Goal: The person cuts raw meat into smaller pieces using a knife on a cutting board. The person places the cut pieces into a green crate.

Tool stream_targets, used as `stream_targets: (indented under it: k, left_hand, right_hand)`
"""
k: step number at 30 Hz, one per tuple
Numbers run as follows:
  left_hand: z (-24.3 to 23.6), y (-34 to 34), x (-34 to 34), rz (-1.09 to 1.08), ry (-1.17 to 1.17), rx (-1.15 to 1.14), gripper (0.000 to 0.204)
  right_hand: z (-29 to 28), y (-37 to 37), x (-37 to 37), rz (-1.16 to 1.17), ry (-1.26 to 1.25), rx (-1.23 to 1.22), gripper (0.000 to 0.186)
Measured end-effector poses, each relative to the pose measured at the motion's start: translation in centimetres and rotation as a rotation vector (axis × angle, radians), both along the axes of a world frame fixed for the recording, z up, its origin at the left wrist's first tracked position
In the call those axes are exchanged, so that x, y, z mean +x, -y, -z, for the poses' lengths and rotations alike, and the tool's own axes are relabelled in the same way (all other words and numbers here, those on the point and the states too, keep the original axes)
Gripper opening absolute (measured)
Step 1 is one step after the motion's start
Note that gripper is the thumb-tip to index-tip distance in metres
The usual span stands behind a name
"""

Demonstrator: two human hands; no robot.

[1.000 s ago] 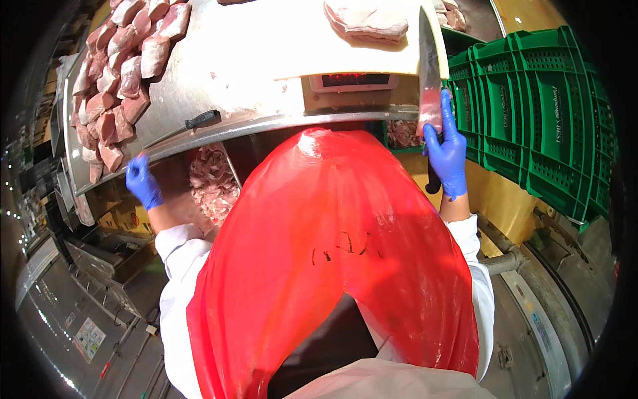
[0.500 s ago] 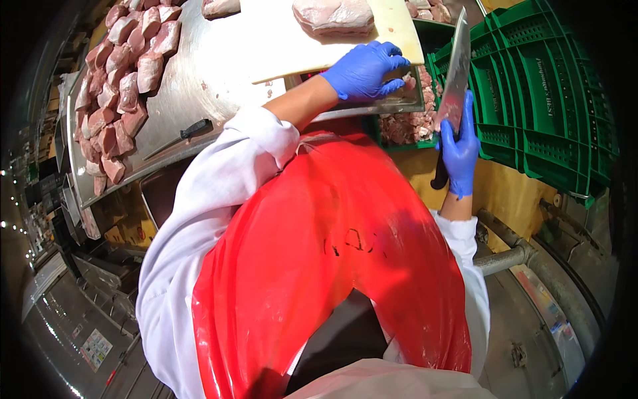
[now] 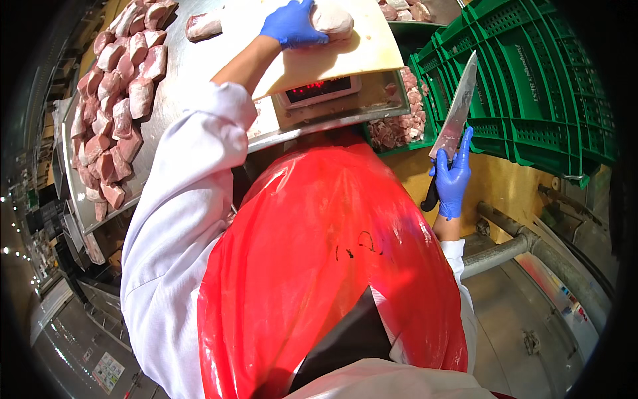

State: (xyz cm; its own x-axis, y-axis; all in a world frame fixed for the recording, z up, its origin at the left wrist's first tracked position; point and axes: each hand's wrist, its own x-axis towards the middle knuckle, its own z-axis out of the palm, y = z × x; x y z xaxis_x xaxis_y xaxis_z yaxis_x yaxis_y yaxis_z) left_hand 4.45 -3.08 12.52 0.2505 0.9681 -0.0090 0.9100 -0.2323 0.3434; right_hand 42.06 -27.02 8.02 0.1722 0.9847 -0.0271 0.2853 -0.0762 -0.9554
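My left hand [image 3: 287, 24], blue-gloved, reaches onto the pale cutting board [image 3: 377, 56] and grips the near-left part of a pale slab of meat [image 3: 335, 20]. My right hand [image 3: 450, 176], also gloved, holds a long knife [image 3: 455, 100] by its black handle at the board's right, blade pointing up and away from me, clear of the meat. Under the board's front edge a scale with a red display [image 3: 312, 93] shows. A smaller meat piece [image 3: 203, 26] lies at the board's left.
Many meat chunks [image 3: 129, 100] lie piled on the steel table [image 3: 156, 100] at left. Green crates [image 3: 538, 100] stand at right, one holding trimmings [image 3: 399, 126]. More cut meat [image 3: 405, 10] is at top right. A metal pipe [image 3: 505, 249] runs low at right.
My left hand has come from the lower left up onto the board and onto the slab. My right hand, still holding the knife, has moved slightly down and right.
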Motion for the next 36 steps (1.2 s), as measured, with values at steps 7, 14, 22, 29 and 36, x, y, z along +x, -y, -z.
stream_targets:
  k: [7,14,22,29,36]
  left_hand:
    - [2.8,4.5,-7.3,-0.298,0.195,0.091,0.113]
    - [4.3,5.7,0.3,-0.344,0.392,0.049,0.115]
    - [-0.2,-11.6,7.9,0.063,1.368,0.253,0.078]
    - [4.0,-8.7,-5.3,-0.155,1.201,0.146,0.046]
    - [5.3,-8.3,-18.2,-0.342,1.271,0.190,0.028]
  right_hand:
    - [0.8,-1.0,-2.2,-0.039,0.007,-0.025,0.082]
    - [1.1,-2.5,-4.3,-0.048,0.003,0.059,0.083]
    - [5.5,-2.8,-4.5,0.127,-0.377,0.060,0.038]
    - [17.8,-10.9,-8.3,0.043,-0.886,-0.044,0.022]
    - [19.8,-15.2,-7.3,0.221,-0.536,0.016,0.040]
